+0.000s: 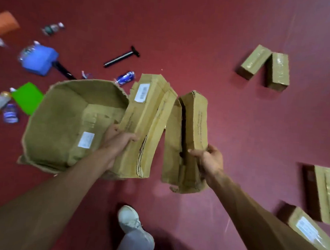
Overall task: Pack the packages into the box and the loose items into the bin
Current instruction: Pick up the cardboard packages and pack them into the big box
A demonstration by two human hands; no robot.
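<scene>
Grip of the left hand (120, 141) is curled around a long package (145, 111) near its middle, just beside the right rim of the box (63, 117). The right hand (210, 159) clasps a second package (189, 126) at its right edge, thumb in front; both arms reach forward.

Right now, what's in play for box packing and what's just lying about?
In play: left hand, its labelled package, right hand, its torn package, open cardboard box, floor packages.
Lying about: bottles, blue block, green block, black T-handle tool.
</scene>
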